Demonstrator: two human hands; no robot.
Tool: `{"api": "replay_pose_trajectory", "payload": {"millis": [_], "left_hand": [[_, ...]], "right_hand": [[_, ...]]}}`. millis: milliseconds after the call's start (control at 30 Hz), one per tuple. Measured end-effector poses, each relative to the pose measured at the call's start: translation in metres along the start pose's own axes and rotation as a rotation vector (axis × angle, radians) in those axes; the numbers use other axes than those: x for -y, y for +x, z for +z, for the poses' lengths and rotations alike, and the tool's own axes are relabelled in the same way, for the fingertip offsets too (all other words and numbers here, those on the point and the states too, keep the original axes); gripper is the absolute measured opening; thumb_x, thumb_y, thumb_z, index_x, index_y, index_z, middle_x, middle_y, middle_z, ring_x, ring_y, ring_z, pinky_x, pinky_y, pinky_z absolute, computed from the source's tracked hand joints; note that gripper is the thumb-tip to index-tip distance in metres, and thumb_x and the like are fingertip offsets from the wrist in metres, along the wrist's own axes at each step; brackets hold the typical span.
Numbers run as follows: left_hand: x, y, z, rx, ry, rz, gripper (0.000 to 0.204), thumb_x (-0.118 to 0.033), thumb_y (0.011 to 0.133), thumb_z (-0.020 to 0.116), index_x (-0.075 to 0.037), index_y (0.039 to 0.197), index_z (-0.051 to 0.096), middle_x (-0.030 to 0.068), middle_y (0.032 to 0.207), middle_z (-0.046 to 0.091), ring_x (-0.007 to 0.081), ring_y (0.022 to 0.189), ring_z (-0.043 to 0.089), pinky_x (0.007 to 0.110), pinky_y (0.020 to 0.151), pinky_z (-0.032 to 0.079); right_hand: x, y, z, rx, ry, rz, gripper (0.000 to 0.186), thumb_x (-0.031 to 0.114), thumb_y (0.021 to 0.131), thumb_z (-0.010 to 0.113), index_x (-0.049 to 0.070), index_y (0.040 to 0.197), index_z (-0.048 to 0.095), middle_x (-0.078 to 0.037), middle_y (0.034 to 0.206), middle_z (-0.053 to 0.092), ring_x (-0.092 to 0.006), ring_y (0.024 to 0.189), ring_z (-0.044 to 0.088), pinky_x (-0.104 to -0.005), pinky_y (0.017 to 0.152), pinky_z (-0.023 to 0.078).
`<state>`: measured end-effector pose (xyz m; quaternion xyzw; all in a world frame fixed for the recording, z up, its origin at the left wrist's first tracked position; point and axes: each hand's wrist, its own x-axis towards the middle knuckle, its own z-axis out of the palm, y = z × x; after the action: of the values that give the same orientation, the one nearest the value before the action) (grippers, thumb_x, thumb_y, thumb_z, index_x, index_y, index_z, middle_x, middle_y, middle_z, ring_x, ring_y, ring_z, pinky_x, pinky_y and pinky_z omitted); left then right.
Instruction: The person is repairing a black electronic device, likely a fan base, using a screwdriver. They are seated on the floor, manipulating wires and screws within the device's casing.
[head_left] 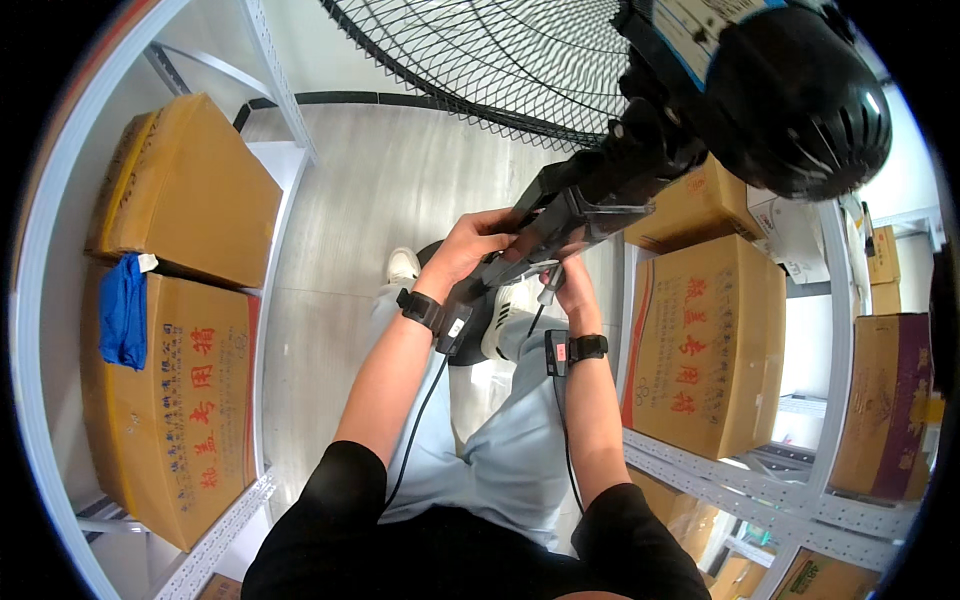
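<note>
A standing fan (757, 100) with a black motor housing and mesh guard (470, 60) leans across the upper right. My left hand (468, 243) is closed on the black column and control housing (590, 215) below the motor. My right hand (572, 288) is just right of and under that housing, its fingers closed around a small grey-handled tool (549, 291), perhaps a screwdriver; its tip is hard to make out. The fan's dark base (466, 355) is partly hidden between my shoes. Both wrists wear black devices with cables.
Metal shelving (845, 520) flanks me on both sides. It holds large cardboard boxes (185, 190) at left, with a blue cloth bag (122, 320) hanging over one, and more boxes (700, 340) stacked at right. A pale floor (335, 200) lies between the shelves, with a wall behind the fan guard.
</note>
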<state>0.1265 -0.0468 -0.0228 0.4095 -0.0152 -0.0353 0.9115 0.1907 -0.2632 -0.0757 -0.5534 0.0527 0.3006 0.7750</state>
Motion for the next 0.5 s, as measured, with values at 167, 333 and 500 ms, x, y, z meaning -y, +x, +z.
{"api": "replay_pose_trajectory", "payload": {"millis": [167,333,500], "left_hand": [[0.010,0.003,-0.014,0.032,0.081,0.052,0.050,-0.023,0.082,0.072,0.006,0.120,0.057,0.0024,0.097,0.062,0.0103,0.081,0.056,0.025,0.070,0.046],[0.002,0.001,-0.001,0.008,0.108,0.086,0.048,-0.021,0.088,0.065,0.007,0.125,0.053,0.0049,0.103,0.063,0.0104,0.085,0.056,0.025,0.073,0.046],[0.005,0.004,-0.003,0.002,0.112,0.101,0.045,-0.021,0.091,0.061,0.005,0.127,0.053,0.0063,0.110,0.063,0.0121,0.095,0.057,0.026,0.083,0.046]], "right_hand": [[-0.004,0.000,0.005,-0.005,-0.019,-0.028,0.037,0.032,0.092,0.055,0.004,0.115,0.048,-0.006,0.095,0.057,-0.0142,0.067,0.053,-0.0265,0.054,0.045],[0.002,0.001,0.003,0.069,0.040,-0.029,0.037,0.025,0.089,0.057,0.009,0.120,0.046,-0.004,0.095,0.056,-0.0149,0.071,0.055,-0.0274,0.053,0.046],[-0.001,0.009,-0.005,0.074,0.072,-0.029,0.036,0.026,0.089,0.057,0.010,0.120,0.046,-0.004,0.095,0.056,-0.0151,0.071,0.055,-0.0283,0.052,0.046]]}}
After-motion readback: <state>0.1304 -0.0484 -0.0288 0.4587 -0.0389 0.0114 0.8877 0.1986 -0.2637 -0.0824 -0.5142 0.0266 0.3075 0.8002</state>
